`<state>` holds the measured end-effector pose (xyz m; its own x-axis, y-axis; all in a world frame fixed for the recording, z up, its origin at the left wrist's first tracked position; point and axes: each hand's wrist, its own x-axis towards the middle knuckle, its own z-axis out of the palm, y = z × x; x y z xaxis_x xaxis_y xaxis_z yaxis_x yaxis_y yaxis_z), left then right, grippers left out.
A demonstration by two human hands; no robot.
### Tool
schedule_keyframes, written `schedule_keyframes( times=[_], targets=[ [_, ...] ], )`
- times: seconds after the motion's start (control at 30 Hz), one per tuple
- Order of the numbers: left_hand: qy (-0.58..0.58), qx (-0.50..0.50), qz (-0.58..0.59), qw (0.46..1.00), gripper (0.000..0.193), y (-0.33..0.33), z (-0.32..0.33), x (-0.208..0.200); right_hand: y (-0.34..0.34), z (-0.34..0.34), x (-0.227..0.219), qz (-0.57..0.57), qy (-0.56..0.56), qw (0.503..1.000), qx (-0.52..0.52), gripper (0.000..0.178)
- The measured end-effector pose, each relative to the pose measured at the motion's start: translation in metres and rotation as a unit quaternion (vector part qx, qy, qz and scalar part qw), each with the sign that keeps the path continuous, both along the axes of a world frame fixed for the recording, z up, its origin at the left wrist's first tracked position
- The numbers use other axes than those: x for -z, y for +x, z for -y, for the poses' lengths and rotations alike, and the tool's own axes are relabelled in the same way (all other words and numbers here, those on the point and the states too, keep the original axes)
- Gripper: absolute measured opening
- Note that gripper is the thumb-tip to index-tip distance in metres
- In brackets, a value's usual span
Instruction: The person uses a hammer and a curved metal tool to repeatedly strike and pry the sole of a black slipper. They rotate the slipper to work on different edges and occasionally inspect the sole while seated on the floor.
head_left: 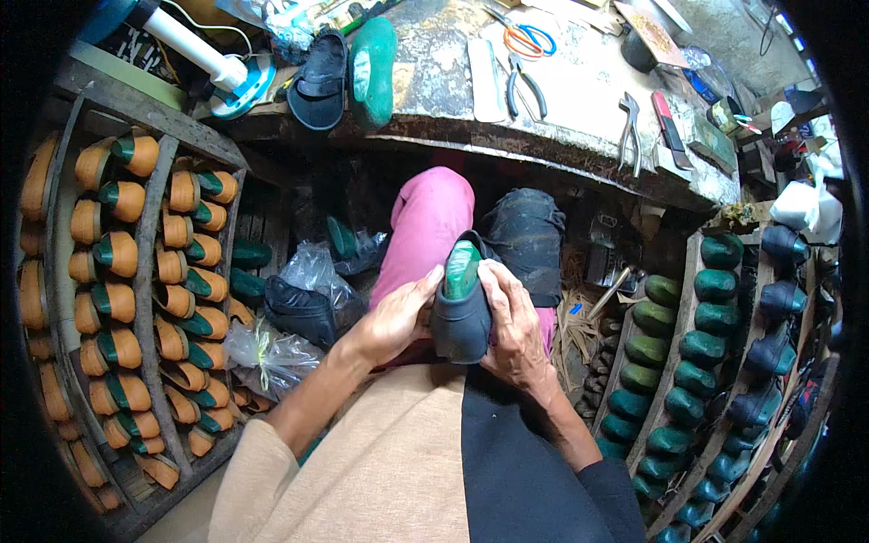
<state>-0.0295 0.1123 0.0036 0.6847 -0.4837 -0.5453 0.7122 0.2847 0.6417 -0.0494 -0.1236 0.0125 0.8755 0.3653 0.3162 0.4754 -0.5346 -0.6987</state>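
A black shoe upper rests over my lap, its rounded closed end toward me. Inside its opening sits a green shoe last with a pale, worn patch on top. My left hand grips the left side of the upper, with the thumb up near the opening. From the right, my right hand clasps the opposite side, fingers stretched along the edge by the last. The undersides of the shoe and some fingertips are hidden.
A worn workbench ahead bears a black sandal, another green last, pliers, orange-handled scissors and a red cutter. Racks of orange shoe uppers stand left; racks of green lasts stand right. A hammer lies nearby.
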Motion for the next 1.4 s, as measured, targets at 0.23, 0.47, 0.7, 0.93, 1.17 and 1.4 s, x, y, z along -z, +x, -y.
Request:
schedule_keyframes(
  times=[0.23, 0.47, 0.7, 0.93, 1.17, 1.4],
  targets=[
    [0.297, 0.040, 0.306, 0.904, 0.086, -0.025, 0.000, -0.067, 0.027, 0.003, -0.002, -0.027, 0.003, 1.000, 0.010, 0.094],
    [0.397, -0.047, 0.552, 0.732, 0.111, 0.014, 0.038, -0.037, 0.055, 0.026, -0.026, -0.131, -0.033, 0.988, -0.082, 0.094],
    [0.302, -0.099, 0.564, 0.762, 0.084, 0.091, 0.066, 0.007, 0.136, 0.106, -0.026, -0.125, -0.049, 0.971, 0.197, 0.054],
    [0.170, -0.056, 0.440, 0.880, 0.072, 0.146, 0.058, 0.064, 0.257, 0.179, 0.053, 0.086, -0.290, 0.841, 0.448, 0.074],
    [0.165, -0.061, 0.472, 0.864, 0.071, 0.152, 0.061, 0.070, 0.273, 0.212, 0.062, -0.069, -0.051, 0.899, 0.430, 0.044],
    [0.153, -0.036, 0.462, 0.873, 0.051, 0.161, 0.066, 0.071, 0.104, 0.113, 0.028, -0.362, 0.352, 0.842, 0.189, 0.028]
  ],
)
